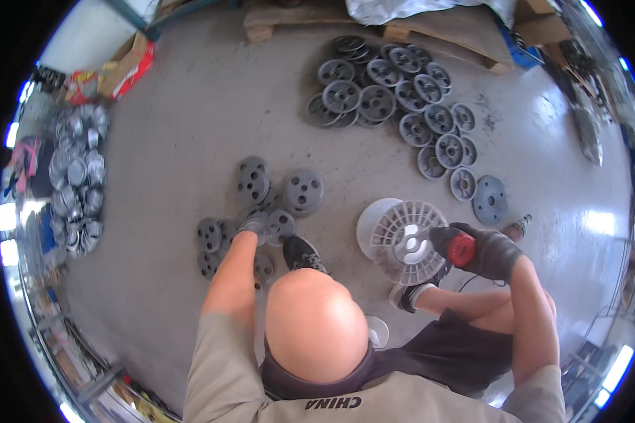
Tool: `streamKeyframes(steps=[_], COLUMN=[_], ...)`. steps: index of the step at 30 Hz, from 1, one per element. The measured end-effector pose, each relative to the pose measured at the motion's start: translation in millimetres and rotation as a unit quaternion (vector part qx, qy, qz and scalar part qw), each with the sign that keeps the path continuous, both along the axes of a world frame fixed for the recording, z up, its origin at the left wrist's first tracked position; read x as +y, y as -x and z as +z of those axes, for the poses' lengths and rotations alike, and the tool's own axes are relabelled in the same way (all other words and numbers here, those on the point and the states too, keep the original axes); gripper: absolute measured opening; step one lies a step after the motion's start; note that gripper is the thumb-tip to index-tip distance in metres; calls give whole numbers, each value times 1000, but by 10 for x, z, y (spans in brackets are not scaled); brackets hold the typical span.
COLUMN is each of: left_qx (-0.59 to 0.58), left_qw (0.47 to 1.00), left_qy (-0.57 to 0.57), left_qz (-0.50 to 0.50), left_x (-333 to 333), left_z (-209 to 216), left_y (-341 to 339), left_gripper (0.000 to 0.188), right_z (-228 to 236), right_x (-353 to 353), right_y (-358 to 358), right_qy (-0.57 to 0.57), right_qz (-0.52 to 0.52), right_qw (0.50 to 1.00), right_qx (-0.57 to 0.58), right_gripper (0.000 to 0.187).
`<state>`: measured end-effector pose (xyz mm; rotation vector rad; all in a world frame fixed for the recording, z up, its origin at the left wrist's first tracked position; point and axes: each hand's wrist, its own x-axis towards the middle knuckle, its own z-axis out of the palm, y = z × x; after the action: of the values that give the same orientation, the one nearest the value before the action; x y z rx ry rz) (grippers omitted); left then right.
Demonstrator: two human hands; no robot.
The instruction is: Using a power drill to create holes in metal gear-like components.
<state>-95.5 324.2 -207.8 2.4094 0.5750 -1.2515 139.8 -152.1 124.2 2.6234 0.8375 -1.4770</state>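
The left hand (255,227), in a grey glove, reaches down to a loose cluster of dark grey round discs (261,211) lying flat on the concrete floor (183,134); its fingers are curled down onto one disc (281,224), though I cannot tell whether they have closed around it. The right hand (488,250), also gloved, is clamped around a red and black power tool (458,247), held just beside a white ribbed plastic spool (406,236) that stands on the floor between the person's feet. A bigger spread of grey discs (402,92) lies well apart, further out, near a wooden pallet (402,32). To do this pick well, I judge the fingers should hook the disc's edge and lift it cleanly off its neighbours, while the tool stays steady and clear of the spool.
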Motion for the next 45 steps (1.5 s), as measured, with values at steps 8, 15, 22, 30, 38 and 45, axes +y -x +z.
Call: streamKeyframes(steps=[8,15,22,30,38,45], left_qx=[-214,-212,-208,-223,-295,-440], left_qw=[968,971,930,846,818,740], left_qy=[124,58,84,25,-58,-53], left_qz=[42,-94,-291,-484,-491,-506], left_x=[275,-421,-2065,-3550,-3887,-3822], left_z=[691,2558,2410,780,-39,220], left_y=[-442,-1771,-3090,-4033,-4373,-4421], left_gripper=[51,51,47,37,27,28], right_z=[-237,57,493,403,344,395], right_x=[-234,-319,-872,-1113,-1120,-1146], right_y=[-8,179,137,14,-61,-65], right_qy=[-47,-21,-111,-152,-150,-196], right_qz=[12,15,15,-51,-112,-122], right_qw=[999,999,993,986,981,973], right_qx=[-7,-36,-24,50,55,24], right_gripper=[75,84,66,64,52,41])
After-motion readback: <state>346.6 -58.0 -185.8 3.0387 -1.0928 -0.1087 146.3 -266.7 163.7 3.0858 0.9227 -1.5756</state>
